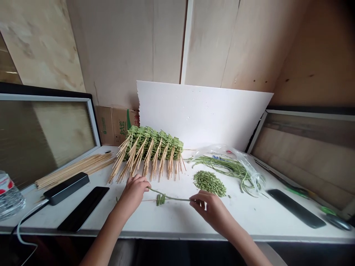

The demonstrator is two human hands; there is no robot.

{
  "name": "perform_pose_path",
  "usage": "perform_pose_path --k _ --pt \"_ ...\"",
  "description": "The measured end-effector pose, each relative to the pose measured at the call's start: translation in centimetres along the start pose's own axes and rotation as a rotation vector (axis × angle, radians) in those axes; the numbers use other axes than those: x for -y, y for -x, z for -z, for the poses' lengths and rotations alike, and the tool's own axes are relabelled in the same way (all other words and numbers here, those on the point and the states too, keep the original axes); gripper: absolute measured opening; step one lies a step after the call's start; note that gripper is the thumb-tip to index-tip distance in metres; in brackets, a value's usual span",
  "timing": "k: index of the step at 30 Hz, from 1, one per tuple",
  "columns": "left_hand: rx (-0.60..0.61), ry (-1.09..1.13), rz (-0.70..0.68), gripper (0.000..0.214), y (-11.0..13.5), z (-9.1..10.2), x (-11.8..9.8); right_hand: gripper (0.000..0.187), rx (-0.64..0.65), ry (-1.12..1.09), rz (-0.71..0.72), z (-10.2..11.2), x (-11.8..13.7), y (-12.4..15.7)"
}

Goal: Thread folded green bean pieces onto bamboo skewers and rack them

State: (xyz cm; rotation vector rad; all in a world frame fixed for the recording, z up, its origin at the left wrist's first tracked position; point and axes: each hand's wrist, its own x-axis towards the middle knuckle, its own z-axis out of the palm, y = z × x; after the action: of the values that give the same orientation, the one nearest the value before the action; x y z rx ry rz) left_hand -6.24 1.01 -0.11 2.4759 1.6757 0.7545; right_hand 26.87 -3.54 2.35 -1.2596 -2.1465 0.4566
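A long green bean [172,198] stretches between my two hands above the white table. My left hand [136,188] is closed on its left end, and my right hand [206,205] pinches the right end. Just under the bean, a few short bean pieces [160,200] sit side by side on a thin skewer [148,200]. To the right of centre lies a heap of cut bean pieces [209,183]. Behind my left hand, many finished-looking bean skewers [155,144] are stacked in bundles, their bare sticks pointing toward me.
Whole long beans [222,166] lie partly in a clear plastic bag [244,159]. Loose bamboo skewers [77,168], a black box [66,187], a black slab [83,208] and a water bottle [11,195] are at left. A dark flat bar [296,208] and a mouse [338,221] lie right.
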Motion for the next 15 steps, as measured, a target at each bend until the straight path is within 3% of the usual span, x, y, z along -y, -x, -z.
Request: perform_pose_path --k 4,10,13,15 --pt "0.05 0.224 0.046 0.023 0.5 -0.1 -2.2 0.028 -0.075 -0.111 0.026 -0.6 -0.3 0.4" --pt "0.188 0.624 -0.002 0.039 1.6 0.0 -9.7 0.024 -0.089 -0.264 -0.004 -1.6 1.0 1.1" --pt "0.236 0.662 -0.041 0.02 1.7 -0.5 -11.4 0.022 -0.072 -0.354 -0.053 -1.7 1.6 1.5" --pt "0.193 0.649 -0.051 0.013 1.6 -0.6 -11.4 0.029 -0.074 -0.419 -0.084 -1.6 1.6 1.6"
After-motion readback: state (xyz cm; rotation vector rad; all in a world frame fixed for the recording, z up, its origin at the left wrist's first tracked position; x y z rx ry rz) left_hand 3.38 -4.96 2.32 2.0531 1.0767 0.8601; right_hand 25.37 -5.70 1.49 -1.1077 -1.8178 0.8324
